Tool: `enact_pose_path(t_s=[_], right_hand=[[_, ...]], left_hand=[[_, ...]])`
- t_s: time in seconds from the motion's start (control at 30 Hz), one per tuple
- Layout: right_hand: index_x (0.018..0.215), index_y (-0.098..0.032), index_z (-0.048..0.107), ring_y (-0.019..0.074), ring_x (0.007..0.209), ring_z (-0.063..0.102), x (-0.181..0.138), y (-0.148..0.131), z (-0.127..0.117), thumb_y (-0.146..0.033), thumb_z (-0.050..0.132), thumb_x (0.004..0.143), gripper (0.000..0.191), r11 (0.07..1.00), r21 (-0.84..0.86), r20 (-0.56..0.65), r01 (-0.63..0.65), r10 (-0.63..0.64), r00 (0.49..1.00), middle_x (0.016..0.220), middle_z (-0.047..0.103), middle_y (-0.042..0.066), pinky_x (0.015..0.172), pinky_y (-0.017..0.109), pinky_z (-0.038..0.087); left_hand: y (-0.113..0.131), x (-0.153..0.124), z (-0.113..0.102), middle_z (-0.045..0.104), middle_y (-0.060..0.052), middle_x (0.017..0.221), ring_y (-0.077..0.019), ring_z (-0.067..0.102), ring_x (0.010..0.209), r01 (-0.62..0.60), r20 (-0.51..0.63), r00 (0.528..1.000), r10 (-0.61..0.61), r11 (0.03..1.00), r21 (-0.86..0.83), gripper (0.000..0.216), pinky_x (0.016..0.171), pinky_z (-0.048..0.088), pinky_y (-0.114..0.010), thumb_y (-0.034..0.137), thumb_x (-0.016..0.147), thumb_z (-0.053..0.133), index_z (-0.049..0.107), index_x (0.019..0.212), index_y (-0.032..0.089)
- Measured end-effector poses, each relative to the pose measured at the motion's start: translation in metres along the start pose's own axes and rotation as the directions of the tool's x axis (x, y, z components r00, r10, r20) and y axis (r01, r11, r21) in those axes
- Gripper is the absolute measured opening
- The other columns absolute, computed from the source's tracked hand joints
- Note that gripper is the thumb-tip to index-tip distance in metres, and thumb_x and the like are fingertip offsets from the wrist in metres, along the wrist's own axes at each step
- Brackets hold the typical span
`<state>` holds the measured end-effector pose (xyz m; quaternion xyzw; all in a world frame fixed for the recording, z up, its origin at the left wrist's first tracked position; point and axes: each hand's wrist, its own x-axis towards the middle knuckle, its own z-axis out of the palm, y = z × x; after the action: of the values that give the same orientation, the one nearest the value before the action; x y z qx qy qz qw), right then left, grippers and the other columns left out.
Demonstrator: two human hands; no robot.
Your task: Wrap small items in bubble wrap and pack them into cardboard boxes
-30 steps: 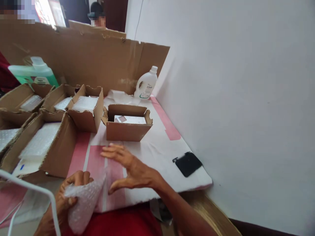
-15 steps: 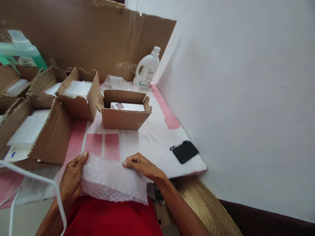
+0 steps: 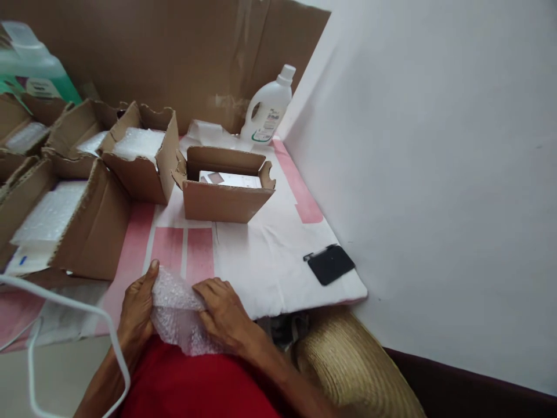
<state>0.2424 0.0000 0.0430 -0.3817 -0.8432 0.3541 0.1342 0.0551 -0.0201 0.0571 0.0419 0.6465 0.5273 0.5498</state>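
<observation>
A sheet of bubble wrap (image 3: 176, 313) is bunched between both my hands at the near edge of the table, over my red lap. My left hand (image 3: 137, 305) grips its left side, thumb up against it. My right hand (image 3: 224, 313) presses on its right side with fingers curled over the wrap. Beyond the hands stands an open cardboard box (image 3: 221, 200) with a white packet (image 3: 230, 179) lying inside.
Several open cardboard boxes (image 3: 139, 174) lined with bubble wrap fill the left. A white bottle (image 3: 270, 107) stands at the back by a cardboard screen. A black flat object (image 3: 329, 264) lies near the wall. A straw hat (image 3: 348, 366) is below the table edge; a white cable (image 3: 65, 307) crosses the left foreground.
The bubble wrap went from one hand, to stretched wide between both, to folded into a smaller bunch. My right hand moved left onto it. The view tilted down.
</observation>
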Motion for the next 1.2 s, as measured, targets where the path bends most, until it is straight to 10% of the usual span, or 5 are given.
enact_pose_path(t_s=[0.4,0.53,0.67,1.07,1.2], right_hand=[[0.071,-0.016,0.062,0.0101,0.061,0.050,0.040,0.076,-0.086,-0.014,0.059,0.083,0.012,0.921,0.316,0.298,-0.228,0.131,0.945,0.064,0.057,-0.005,0.060,0.021,0.035],[0.067,-0.016,0.059,0.0086,0.058,0.043,0.068,0.092,-0.101,-0.019,0.069,0.080,0.017,0.955,0.223,0.383,-0.196,0.099,0.919,0.060,0.049,-0.008,0.058,0.022,0.029],[0.063,-0.017,0.055,0.0090,0.058,0.041,0.088,0.093,-0.111,-0.020,0.075,0.080,0.027,0.991,0.057,0.390,-0.125,0.093,0.916,0.056,0.043,-0.009,0.057,0.023,0.025],[0.113,-0.014,0.067,0.0263,0.105,0.062,0.049,0.031,-0.066,-0.039,0.057,0.101,0.029,0.944,-0.329,-0.279,-0.036,-0.061,0.958,0.109,0.070,0.014,0.094,0.038,0.048],[0.148,-0.012,0.043,0.0283,0.137,0.048,0.036,0.000,-0.002,-0.053,0.058,0.097,0.067,0.982,-0.108,-0.297,0.152,-0.178,0.938,0.145,0.055,0.018,0.117,0.043,0.039]], left_hand=[[-0.014,0.005,-0.016,0.073,-0.008,0.093,-0.0251,0.066,0.089,-0.452,0.125,0.865,0.486,0.646,0.615,0.065,0.078,0.050,-0.035,0.078,0.083,0.046,0.072,0.099,0.020],[-0.015,-0.006,-0.020,0.067,-0.012,0.118,-0.0259,0.063,0.107,-0.690,0.249,0.468,0.848,0.174,0.703,0.040,0.099,0.047,-0.041,0.047,0.094,0.053,0.063,0.121,0.018],[-0.018,0.001,-0.010,0.074,-0.008,0.104,-0.0215,0.067,0.100,-0.834,0.692,0.142,0.707,-0.291,0.468,0.021,0.095,0.049,-0.035,0.026,0.094,0.057,0.068,0.111,0.022],[-0.054,0.037,-0.004,0.054,-0.016,0.149,-0.0363,0.052,0.131,-0.690,0.837,0.365,0.408,-0.486,0.537,0.058,0.101,0.044,-0.050,0.052,0.092,0.053,0.055,0.142,0.022],[-0.058,0.038,-0.016,0.052,-0.022,0.149,-0.0379,0.047,0.136,-0.677,0.808,0.276,0.521,-0.491,0.549,0.069,0.109,0.037,-0.053,0.048,0.089,0.051,0.048,0.146,0.011]])
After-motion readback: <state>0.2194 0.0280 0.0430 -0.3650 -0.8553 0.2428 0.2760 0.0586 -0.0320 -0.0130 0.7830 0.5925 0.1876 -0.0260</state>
